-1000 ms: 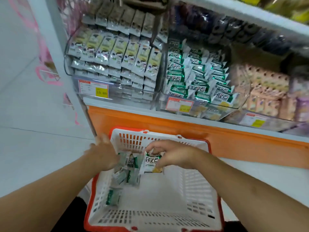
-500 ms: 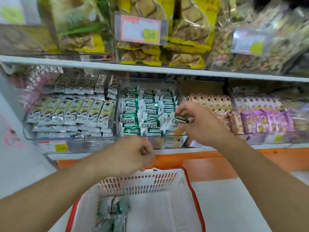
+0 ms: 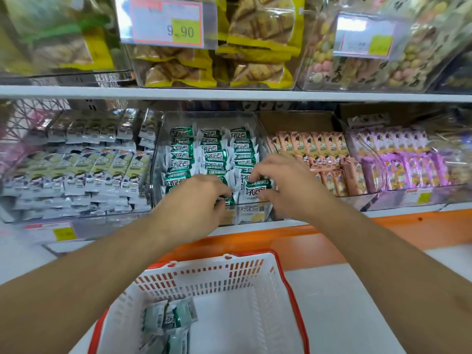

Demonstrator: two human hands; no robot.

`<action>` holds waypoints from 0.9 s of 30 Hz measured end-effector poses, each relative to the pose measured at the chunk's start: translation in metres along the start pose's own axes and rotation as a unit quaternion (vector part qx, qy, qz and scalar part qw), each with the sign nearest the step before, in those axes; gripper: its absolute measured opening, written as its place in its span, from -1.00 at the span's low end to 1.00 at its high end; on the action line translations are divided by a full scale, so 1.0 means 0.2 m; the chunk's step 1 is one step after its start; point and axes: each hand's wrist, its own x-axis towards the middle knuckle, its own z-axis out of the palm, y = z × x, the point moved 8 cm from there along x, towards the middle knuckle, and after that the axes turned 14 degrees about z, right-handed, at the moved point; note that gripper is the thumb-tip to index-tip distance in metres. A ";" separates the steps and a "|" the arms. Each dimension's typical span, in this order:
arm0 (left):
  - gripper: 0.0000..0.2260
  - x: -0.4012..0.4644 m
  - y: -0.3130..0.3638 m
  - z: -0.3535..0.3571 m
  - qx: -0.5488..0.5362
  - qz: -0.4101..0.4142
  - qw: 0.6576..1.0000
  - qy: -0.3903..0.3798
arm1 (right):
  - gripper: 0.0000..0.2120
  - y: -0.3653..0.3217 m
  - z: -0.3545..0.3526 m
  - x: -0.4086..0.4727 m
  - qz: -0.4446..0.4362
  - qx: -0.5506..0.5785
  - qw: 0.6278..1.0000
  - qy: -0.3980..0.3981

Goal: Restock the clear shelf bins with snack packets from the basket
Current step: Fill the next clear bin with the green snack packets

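A green packet (image 3: 258, 191) is pinched by the right hand (image 3: 286, 185) at the clear bin's (image 3: 255, 215) front. Another, seemingly, is gripped by the curled left hand (image 3: 194, 203). More packets are left in the basket (image 3: 229, 277).

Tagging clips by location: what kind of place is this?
Most likely a shop's snack aisle. Shelves carry clear bins of packets sorted by kind, a price tag reading 9.90 hangs on an upper bin, and a shopping basket sits below, with green packets inside.
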 end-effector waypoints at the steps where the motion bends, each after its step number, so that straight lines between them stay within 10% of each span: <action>1: -0.70 0.00 -0.01 0.00 0.000 -0.001 1.000 0.004 | -0.72 -0.01 0.00 0.00 -0.007 -0.015 1.000 0.008; 27: -0.63 -0.03 -0.04 0.02 -0.020 -0.016 1.000 -0.014 | -0.50 0.00 0.01 -0.07 -0.060 -0.158 0.983 -0.078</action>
